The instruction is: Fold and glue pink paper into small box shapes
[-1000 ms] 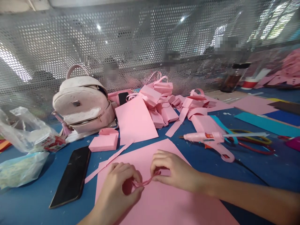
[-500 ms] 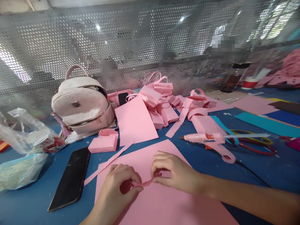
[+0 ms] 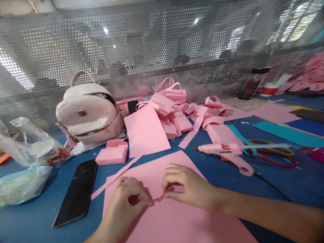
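Note:
A thin, twisted pink paper strip (image 3: 159, 198) is stretched between my two hands, just over a large pink sheet (image 3: 187, 219). My left hand (image 3: 130, 199) pinches its left end between thumb and fingers. At the other end, my right hand (image 3: 186, 187) grips the strip in its fingertips. A longer flat paper strip with an uneven edge (image 3: 118, 173) lies across the sheet's upper left corner. Beyond the sheet, a small folded pink paper box (image 3: 111, 153) and a plain pink sheet (image 3: 146, 131) rest on the table.
A black phone (image 3: 76, 194) lies left of the large sheet. To the right are a pink glue gun (image 3: 225, 148) with a cord and scissors (image 3: 273, 157). Behind stand a pale backpack (image 3: 88, 111) and a heap of pink paper boxes (image 3: 174, 111). Plastic bags (image 3: 25, 182) sit far left.
My left hand's fingers have closed further along the strip, and the strip between my hands looks thinner and tighter. My right hand has hardly moved.

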Action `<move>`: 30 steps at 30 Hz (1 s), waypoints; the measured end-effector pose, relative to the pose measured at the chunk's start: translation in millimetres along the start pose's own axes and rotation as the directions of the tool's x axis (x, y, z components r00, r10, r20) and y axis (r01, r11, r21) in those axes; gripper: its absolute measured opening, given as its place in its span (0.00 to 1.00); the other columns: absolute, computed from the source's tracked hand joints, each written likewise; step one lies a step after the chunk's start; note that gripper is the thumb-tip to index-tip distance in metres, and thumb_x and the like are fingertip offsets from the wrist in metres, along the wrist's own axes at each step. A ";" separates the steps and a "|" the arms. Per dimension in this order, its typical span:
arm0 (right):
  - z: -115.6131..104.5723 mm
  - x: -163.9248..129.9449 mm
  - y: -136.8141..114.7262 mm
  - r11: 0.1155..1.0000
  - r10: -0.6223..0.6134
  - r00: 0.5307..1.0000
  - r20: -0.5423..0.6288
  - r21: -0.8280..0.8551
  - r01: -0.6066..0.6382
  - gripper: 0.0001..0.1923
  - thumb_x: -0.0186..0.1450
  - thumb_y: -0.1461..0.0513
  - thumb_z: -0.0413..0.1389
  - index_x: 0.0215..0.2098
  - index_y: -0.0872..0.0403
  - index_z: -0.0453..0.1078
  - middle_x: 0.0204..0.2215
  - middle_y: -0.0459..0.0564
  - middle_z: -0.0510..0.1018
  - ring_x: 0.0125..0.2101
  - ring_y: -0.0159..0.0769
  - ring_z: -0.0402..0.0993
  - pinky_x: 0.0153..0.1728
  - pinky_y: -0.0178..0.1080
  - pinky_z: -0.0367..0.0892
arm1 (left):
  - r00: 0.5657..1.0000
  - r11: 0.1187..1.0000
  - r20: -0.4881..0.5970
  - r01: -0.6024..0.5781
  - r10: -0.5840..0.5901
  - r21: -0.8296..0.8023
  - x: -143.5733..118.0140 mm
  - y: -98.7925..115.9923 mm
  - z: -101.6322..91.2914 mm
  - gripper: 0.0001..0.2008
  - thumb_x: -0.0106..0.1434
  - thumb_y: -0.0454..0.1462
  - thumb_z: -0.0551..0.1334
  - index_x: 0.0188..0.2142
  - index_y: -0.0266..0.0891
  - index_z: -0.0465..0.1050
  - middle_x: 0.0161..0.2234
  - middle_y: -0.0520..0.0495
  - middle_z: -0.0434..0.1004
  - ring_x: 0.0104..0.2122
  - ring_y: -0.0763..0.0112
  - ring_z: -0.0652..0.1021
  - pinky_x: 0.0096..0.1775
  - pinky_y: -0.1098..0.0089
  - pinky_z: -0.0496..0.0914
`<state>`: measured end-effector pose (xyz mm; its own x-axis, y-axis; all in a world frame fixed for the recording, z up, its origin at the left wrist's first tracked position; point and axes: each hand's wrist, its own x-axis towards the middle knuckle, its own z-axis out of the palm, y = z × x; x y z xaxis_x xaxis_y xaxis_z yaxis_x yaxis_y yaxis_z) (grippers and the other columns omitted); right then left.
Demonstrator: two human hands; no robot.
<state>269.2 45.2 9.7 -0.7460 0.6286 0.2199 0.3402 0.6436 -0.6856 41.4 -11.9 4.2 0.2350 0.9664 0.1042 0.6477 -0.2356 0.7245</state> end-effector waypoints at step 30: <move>-2.4 -1.3 5.3 0.997 0.035 0.999 0.007 0.070 -0.036 0.04 0.63 0.67 0.64 0.31 0.53 0.75 0.29 0.45 0.77 0.33 0.35 0.70 0.35 0.35 0.65 | 0.997 0.997 0.039 -0.073 0.073 -0.016 -6.6 -16.0 -5.0 0.08 0.64 0.35 0.66 0.32 0.51 0.83 0.31 0.54 0.84 0.34 0.66 0.80 0.41 0.66 0.70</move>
<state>273.3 48.8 7.4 -0.7377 0.6477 0.1905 0.3257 0.5886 -0.7399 25.9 -14.0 -4.6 0.3099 0.9418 0.1305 0.6175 -0.3038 0.7256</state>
